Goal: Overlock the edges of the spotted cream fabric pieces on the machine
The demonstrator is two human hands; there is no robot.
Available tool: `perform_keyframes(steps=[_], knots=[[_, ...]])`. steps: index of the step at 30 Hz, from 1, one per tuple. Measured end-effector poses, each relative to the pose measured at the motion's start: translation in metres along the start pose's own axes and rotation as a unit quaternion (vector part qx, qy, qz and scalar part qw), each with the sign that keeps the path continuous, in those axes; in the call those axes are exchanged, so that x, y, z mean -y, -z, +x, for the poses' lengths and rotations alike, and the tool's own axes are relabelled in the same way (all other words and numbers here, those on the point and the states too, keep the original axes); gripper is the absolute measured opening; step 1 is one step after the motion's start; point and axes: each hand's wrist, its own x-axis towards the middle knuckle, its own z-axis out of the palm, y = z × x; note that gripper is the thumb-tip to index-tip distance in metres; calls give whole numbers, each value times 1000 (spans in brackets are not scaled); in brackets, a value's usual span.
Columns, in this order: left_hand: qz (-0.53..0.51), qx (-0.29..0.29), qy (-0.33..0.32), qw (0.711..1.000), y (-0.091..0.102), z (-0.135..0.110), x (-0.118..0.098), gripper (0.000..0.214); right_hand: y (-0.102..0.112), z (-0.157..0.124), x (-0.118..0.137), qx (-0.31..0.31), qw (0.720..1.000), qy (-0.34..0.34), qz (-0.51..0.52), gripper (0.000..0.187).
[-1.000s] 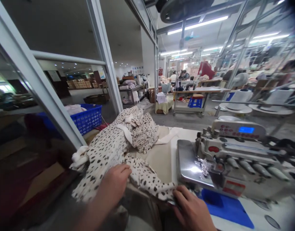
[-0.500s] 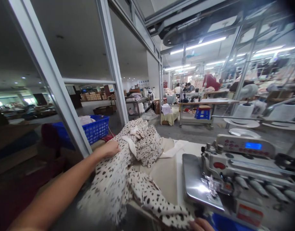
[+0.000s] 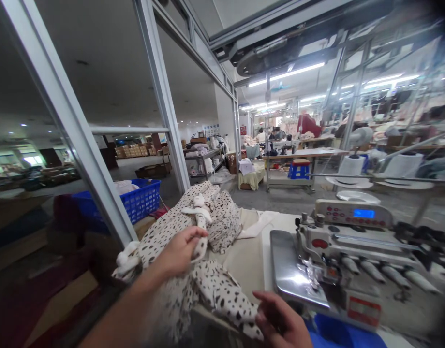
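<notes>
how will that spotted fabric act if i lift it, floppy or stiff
The spotted fabric will probably be floppy: it lies in soft folds and sags at the table edge. It likely feels light for its bulk, as the left hand gathers it in one hand. It may slide if pushed across the smooth-looking white sewing table.

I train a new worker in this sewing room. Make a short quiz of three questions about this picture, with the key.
1. True or false: the left hand holds the white fabric with black spots.
2. Which hand is nearer to the silver overlock sewing machine: the left hand or the right hand?
3. What colour is the slotted plastic crate to the left of the fabric?

Key: 1. True. 2. The right hand. 3. Blue.
</notes>
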Motion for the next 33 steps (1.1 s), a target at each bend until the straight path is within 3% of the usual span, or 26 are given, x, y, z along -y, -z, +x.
perform_keyframes(steps=[4,8,10,11,14,18,20,22,25,29,31,33], knots=[[-63,29,-91,993,-58,-34,-27,27,-13,24,19,18,987,-77,137,54],[-124,121,-140,975,-87,-53,-52,29,-12,41,42,1,976,-99,194,82],[-161,195,-152,956,-100,-60,-60,28,-4,44,52,-21,978,-93,186,79],[-189,232,-144,943,-108,-63,-62,28,2,44,55,-31,981,-93,170,67],[-328,330,-60,883,-140,-66,-59,28,28,38,56,-74,983,-106,133,24],[-519,368,42,770,-191,-58,-57,54,91,18,39,-213,969,-83,89,27],[-559,385,75,730,-213,-52,-61,68,133,3,33,-270,958,-54,-74,29],[-564,438,140,685,-230,-48,-65,71,177,-11,33,-273,905,-55,-322,29],[-560,495,280,603,-247,-49,-67,57,236,-22,41,-254,856,-88,-442,20],[-575,451,434,526,-261,-60,-63,26,285,-19,48,-237,785,-143,-554,14],[-577,395,494,517,-266,-67,-62,20,294,-17,47,-217,757,-168,-593,14],[-579,332,522,530,-269,-75,-61,21,293,-19,42,-191,741,-187,-616,25]])
